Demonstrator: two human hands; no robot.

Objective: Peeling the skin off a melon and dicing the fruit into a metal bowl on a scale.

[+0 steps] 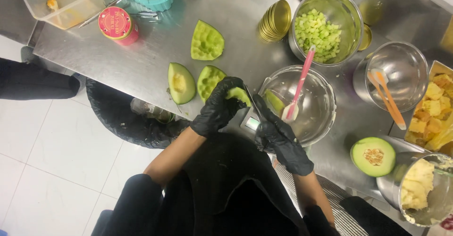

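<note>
While the shiny grey metal surface (pixel 155 61) holds everything, a big clear glass bowl (pixel 321 122) sits at 3 o'clock from the hands. The left hand (pixel 218 108) in a black glove grips a green melon piece (pixel 238 94). The right hand (pixel 282 140) squeezes a thin knife (pixel 253 105), touching the melon.

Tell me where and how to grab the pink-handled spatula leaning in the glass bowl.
Grip the pink-handled spatula by its upper handle, coming from above on the side of the steel bowl of diced melon. The handle tilts up past the glass bowl rim and stands free there, while its pale blade rests low inside.
</note>
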